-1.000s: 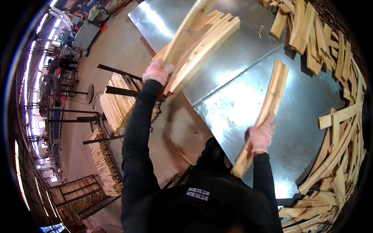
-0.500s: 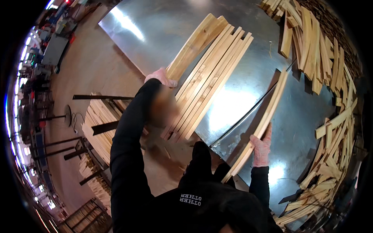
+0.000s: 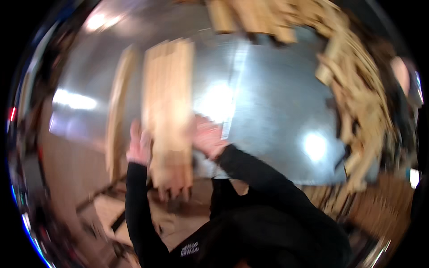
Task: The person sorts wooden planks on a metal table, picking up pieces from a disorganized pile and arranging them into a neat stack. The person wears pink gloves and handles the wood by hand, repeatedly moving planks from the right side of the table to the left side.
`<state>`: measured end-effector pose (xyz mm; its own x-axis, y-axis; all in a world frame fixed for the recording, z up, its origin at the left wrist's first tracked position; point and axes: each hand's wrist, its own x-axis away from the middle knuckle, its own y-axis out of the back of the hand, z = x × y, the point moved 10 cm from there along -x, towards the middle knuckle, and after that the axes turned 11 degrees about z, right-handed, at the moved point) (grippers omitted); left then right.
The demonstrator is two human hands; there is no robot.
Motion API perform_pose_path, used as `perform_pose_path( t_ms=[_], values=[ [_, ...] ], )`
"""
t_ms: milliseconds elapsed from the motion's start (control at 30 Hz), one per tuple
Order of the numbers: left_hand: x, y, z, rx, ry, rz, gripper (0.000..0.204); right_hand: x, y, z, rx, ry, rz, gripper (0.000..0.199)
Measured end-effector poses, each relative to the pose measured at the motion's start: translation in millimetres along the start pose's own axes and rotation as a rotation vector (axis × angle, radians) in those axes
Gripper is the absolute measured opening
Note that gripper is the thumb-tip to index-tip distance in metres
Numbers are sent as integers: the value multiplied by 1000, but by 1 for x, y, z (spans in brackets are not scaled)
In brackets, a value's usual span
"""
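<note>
Wooden strips [image 3: 167, 94] lie side by side in a bundle on the metal table, their near ends reaching past its edge. My left hand [image 3: 139, 145], in a pinkish glove, is at the bundle's left side with its fingers stretched out. On the opposite side, my right hand [image 3: 208, 137] rests against the right edge with fingers extended, smeared by motion. A single wooden strip [image 3: 118, 105] lies apart, left of my left hand. Motion blur hides the exact finger contacts.
The shiny metal table [image 3: 277, 98] has a seam right of the bundle. Loose wooden pieces [image 3: 362, 102] are heaped along its right side, and more boards [image 3: 254, 15] lie at the far edge. Stacked wood [image 3: 109, 212] stands below at the left.
My right hand has let go of the strip it held and moved left to the bundle. My left hand has left the separate board for the bundle's left side. The view has turned.
</note>
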<state>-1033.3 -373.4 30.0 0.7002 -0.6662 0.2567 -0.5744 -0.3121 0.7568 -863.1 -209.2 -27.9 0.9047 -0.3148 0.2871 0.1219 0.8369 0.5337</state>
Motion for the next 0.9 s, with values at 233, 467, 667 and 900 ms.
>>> perform_pose_path(
  t_ms=[233,467,667,900],
  values=[
    [3,-34,-19,-266,-84,-246,73,107,145,-71,276,-65,-149,53],
    [43,-186,-226,329,-438,176,55,457,500,-324,650,-1311,-1386,102],
    [132,-453,-519,843,-196,867,58,525,490,-403,150,-998,-1253,77],
    [249,-646,-651,927,118,1496,62,808,452,-418,389,-1150,-899,86]
  ],
)
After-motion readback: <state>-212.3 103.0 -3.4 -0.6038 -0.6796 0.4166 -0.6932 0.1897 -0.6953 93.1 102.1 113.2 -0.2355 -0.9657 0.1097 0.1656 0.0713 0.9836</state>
